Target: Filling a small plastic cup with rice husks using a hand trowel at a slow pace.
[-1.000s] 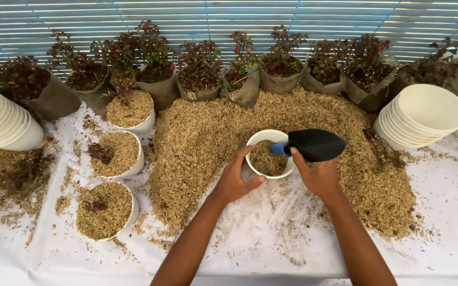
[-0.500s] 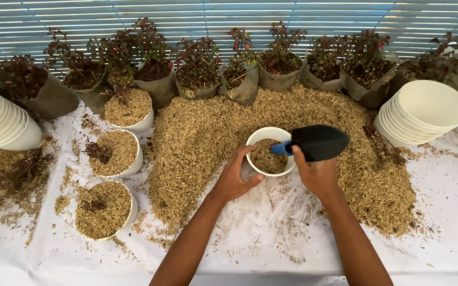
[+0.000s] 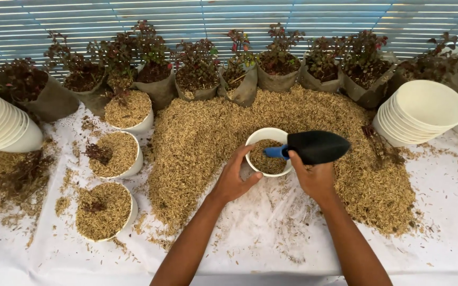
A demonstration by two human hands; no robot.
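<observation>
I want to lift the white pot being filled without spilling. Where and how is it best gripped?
Probably by the outer wall of the white pot just under the rim, from its near left side, as the left hand cups it. It stands upright, sunk in the husk pile, and the black scoop in the right hand blocks the right side.

Your left hand [image 3: 232,180] steadied white pot [image 3: 267,150], half full of husk; your right hand [image 3: 314,177] held black trowel [image 3: 314,147] above pot rim.
</observation>
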